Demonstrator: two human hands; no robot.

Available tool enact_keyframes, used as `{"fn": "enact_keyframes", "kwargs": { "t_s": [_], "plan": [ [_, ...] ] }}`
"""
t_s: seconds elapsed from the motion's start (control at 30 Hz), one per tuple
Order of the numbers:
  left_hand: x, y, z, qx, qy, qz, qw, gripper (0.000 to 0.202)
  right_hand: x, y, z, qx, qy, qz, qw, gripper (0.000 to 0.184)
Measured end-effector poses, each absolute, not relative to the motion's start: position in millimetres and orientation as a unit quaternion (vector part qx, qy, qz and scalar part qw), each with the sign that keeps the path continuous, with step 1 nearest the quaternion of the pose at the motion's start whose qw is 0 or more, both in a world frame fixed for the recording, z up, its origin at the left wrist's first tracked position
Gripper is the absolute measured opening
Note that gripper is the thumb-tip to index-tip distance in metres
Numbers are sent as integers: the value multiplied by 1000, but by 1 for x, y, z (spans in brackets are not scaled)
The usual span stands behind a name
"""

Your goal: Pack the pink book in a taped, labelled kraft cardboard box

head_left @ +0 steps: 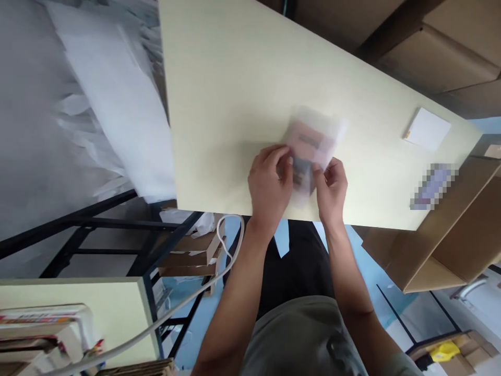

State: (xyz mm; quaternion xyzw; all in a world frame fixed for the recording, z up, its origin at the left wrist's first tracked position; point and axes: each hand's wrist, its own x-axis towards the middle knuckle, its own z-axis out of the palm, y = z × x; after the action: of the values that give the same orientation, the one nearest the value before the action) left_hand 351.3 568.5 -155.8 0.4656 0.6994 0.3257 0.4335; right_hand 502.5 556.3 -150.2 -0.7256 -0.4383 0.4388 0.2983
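Observation:
A translucent plastic bag (318,137) with a pink-and-dark printed packet inside lies on the pale yellow table (235,78), blurred by motion. My left hand (269,184) has its fingers curled over the bag's near left corner. Pinching the near right edge of the same bag is my right hand (332,189). Both hands sit close to the table's front edge.
A small white card (427,128) lies at the table's right. An open cardboard box (450,245) stands at the right. White foam sheets (113,99) pile at the left. A second table (70,297) with packets is at the lower left; a white cable (219,261) hangs below.

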Motion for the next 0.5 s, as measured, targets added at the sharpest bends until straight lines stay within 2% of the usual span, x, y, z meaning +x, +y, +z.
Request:
{"fn": "enact_keyframes", "kwargs": {
  "t_s": [0.23, 0.5],
  "plan": [
    [304, 568, -148, 380, 679, 413, 473, 27, 440, 575, -131, -686, -470, 447, 328, 45],
    [253, 602, -157, 394, 690, 438, 421, 44, 372, 620, -165, -675, -519, 379, 361, 53]
  ]
}}
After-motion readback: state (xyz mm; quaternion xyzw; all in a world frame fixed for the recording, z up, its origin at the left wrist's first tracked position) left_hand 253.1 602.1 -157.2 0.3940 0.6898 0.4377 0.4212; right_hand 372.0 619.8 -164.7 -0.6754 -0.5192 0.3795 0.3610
